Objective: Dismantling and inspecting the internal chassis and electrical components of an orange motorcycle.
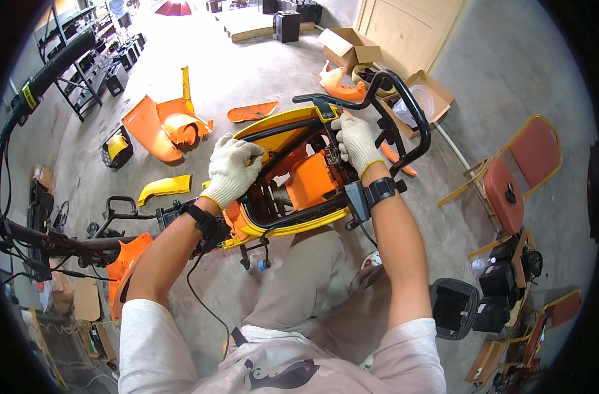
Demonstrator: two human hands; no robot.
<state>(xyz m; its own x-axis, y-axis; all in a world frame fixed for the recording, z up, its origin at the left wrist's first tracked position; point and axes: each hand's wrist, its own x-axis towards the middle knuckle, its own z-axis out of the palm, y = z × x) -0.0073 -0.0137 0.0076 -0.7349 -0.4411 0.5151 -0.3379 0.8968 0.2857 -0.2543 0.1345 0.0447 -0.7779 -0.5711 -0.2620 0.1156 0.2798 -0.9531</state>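
Possibly, uneven pressure from your left hand (234,168) and right hand (358,142), their fingers curled but grip unclear, could crack the yellow panel (281,121).

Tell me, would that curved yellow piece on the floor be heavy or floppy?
The curved yellow piece is probably light, as it looks like a slim panel. It may feel stiff, since its curved shape shows no sagging.

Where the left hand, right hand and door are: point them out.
Left hand (232,168): head view, back of the glove.
Right hand (357,142): head view, back of the glove.
Door (410,27): head view, its panel.
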